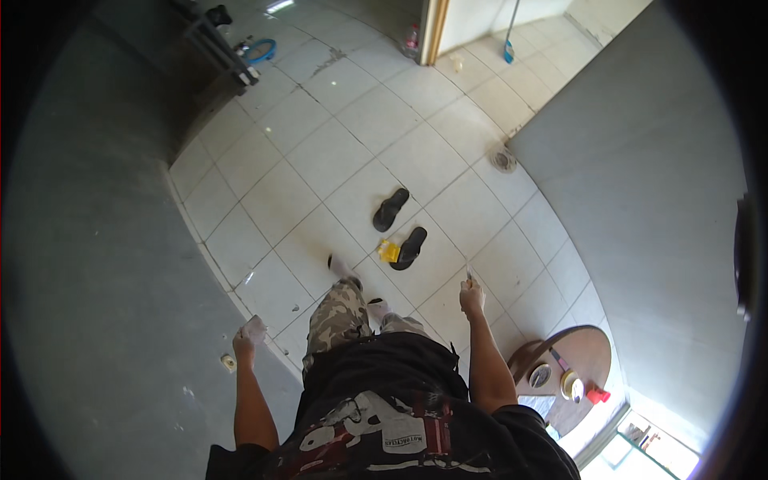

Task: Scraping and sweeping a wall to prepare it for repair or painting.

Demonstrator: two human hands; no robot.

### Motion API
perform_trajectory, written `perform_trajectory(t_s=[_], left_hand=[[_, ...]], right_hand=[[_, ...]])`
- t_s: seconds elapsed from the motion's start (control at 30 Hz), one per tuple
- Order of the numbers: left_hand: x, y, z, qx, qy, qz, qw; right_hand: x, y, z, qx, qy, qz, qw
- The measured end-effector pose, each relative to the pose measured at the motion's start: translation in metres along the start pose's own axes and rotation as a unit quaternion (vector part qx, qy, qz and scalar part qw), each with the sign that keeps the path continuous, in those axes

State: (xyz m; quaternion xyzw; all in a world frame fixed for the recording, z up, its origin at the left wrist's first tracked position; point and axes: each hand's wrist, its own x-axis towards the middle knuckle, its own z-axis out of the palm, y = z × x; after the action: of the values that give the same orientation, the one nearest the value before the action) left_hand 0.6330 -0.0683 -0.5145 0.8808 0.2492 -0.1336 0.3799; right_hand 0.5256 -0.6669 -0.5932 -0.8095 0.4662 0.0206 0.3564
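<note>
My left hand (243,349) is out to the left beside the grey wall. Its fingers are closed on a pale, flat piece (256,329), whose exact kind is too small to make out. On the other side, my right hand (473,298) is held out over the tiled floor. It grips a thin tool with a narrow pale tip (469,271), pointing away from me; I cannot tell its kind. Neither hand touches the wall visibly, though the left is close to a round yellowish wall fitting (229,363).
Two black flip-flops (391,210) lie on the white tiles by a crumpled yellow wrapper (389,251). A round brown table (588,352) at lower right bears tins and a red cup (598,396). A tape roll (502,158) sits by the right wall. A broom (509,51) stands beyond the doorway.
</note>
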Motion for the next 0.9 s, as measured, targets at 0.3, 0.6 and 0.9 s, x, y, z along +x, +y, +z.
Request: perform_trajectory(t_s=[0.3,0.6,0.9], left_hand=[[0.113,0.023,0.022,0.141,-0.209,-0.058,0.966],[0.280,0.078,0.044,0.181,-0.230,0.082,0.953],[0.301,0.307,0.141,0.119,-0.167,0.134,0.970]], right_hand=[[-0.040,0.004,-0.002,-0.076,-0.087,0.156,0.981],[0.030,-0.082,0.017,-0.072,-0.027,0.077,0.994],[0.089,-0.112,0.049,-0.015,-0.023,0.090,0.996]])
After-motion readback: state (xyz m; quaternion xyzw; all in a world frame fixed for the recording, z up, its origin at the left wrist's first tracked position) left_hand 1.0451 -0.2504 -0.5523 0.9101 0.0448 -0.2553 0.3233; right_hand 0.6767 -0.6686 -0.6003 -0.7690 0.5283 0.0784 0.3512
